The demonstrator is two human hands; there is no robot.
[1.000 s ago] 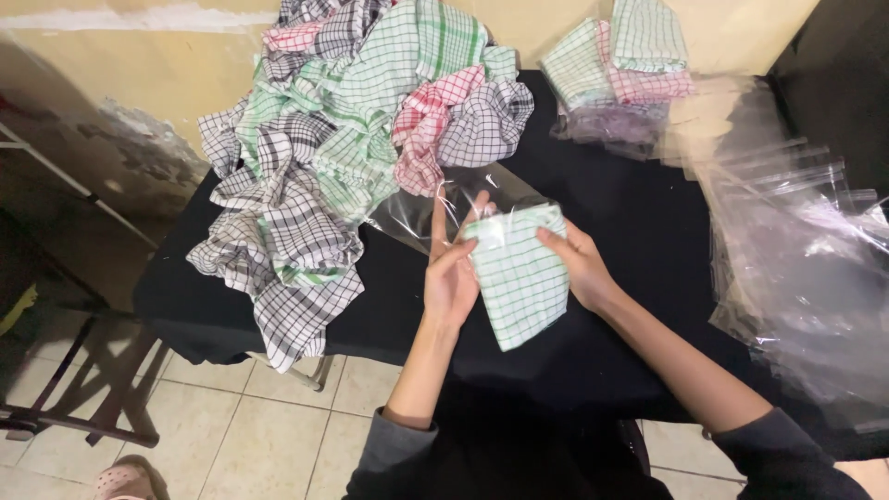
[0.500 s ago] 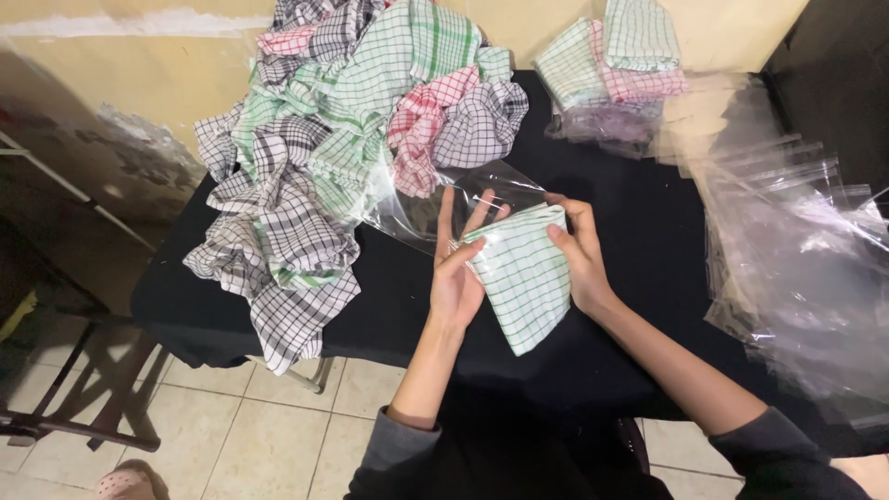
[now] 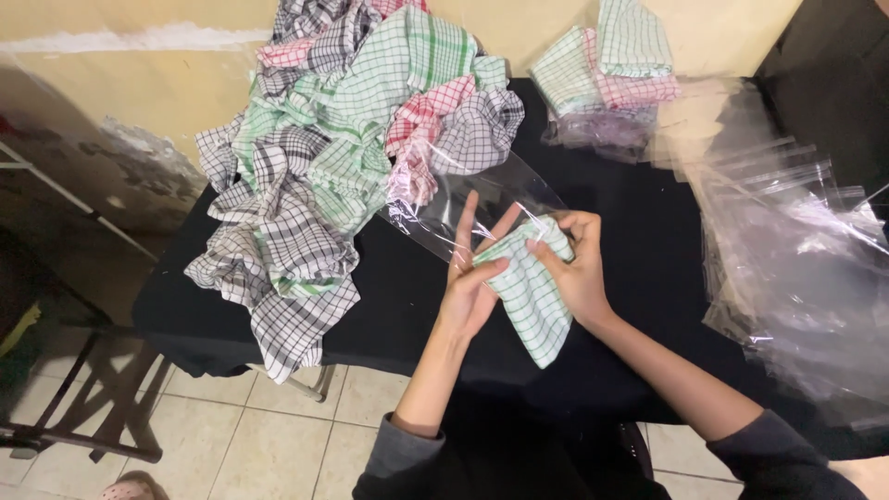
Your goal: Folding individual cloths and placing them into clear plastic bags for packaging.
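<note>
A folded green-and-white checked cloth (image 3: 535, 298) lies between my two hands over the black table (image 3: 639, 250). My right hand (image 3: 576, 268) grips its upper end. My left hand (image 3: 470, 278) touches its left edge with the thumb, fingers spread upward against the mouth of a clear plastic bag (image 3: 472, 199). The cloth's top end sits at the bag's opening. The bag stretches away toward a heap of cloths.
A big heap of loose checked cloths (image 3: 324, 157) in green, grey and red covers the table's left side. Packed folded cloths (image 3: 607, 69) are stacked at the far edge. A pile of clear plastic bags (image 3: 796, 250) lies on the right. Tiled floor and a metal frame (image 3: 83, 407) lie lower left.
The cloth and both hands have shifted slightly up toward the bag's mouth. My left fingers have spread wider against the plastic.
</note>
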